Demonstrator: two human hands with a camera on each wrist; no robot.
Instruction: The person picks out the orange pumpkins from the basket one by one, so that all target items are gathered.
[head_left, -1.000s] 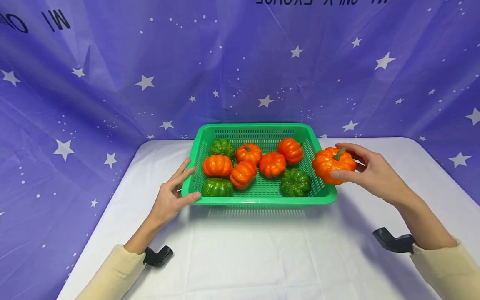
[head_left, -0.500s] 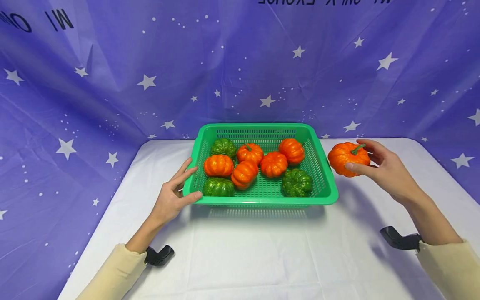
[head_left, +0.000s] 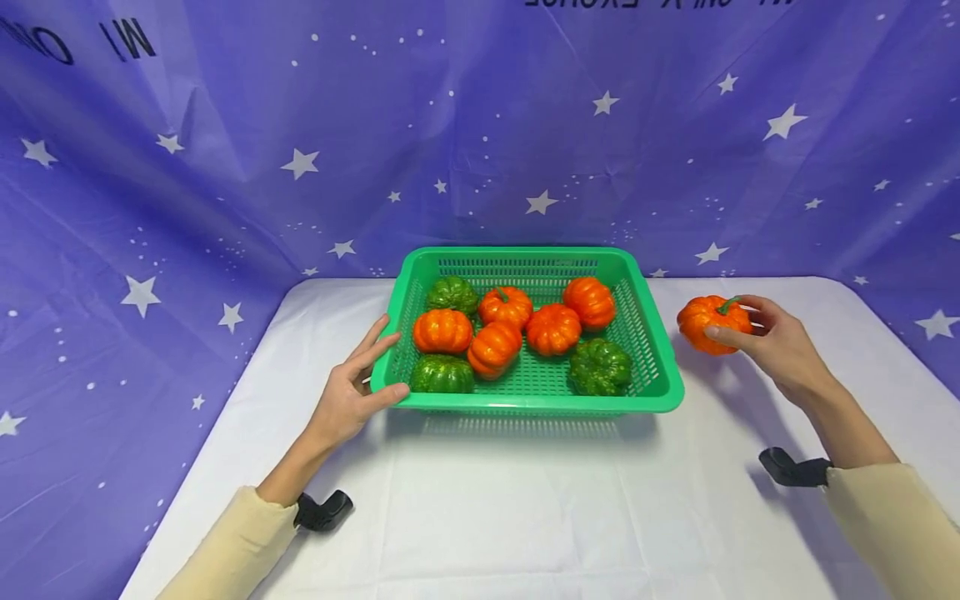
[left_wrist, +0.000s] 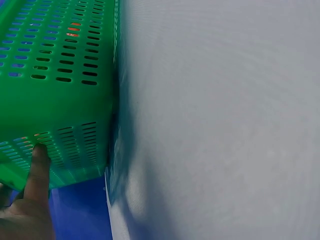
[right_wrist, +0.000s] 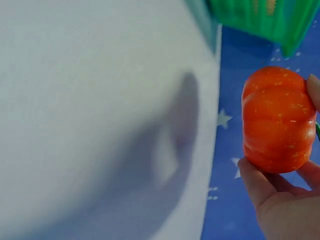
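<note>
My right hand (head_left: pixel 783 343) holds a small orange pumpkin (head_left: pixel 712 323) with a green stem, off the right side of the green basket. The right wrist view shows this pumpkin (right_wrist: pixel 277 120) between thumb and fingers, its shadow falling on the cloth apart from it. My left hand (head_left: pixel 352 392) grips the basket (head_left: pixel 525 403) at its front left corner, thumb over the rim. In the left wrist view a finger (left_wrist: pixel 37 175) presses the slotted outer wall. Inside the basket lie several orange pumpkins (head_left: pixel 553 330) and three green ones, among them a dark green pumpkin (head_left: pixel 600 367) at front right.
A white cloth (head_left: pixel 517 508) covers the table under the basket. Behind it hangs a purple curtain (head_left: pixel 480 125) with white stars, close to the basket's back rim. Black wrist mounts (head_left: pixel 324 511) sit at both cuffs.
The right hand has carried the orange pumpkin rightward, away from the basket's right rim, and it now sits lower than half a second ago. The left hand keeps its place on the basket.
</note>
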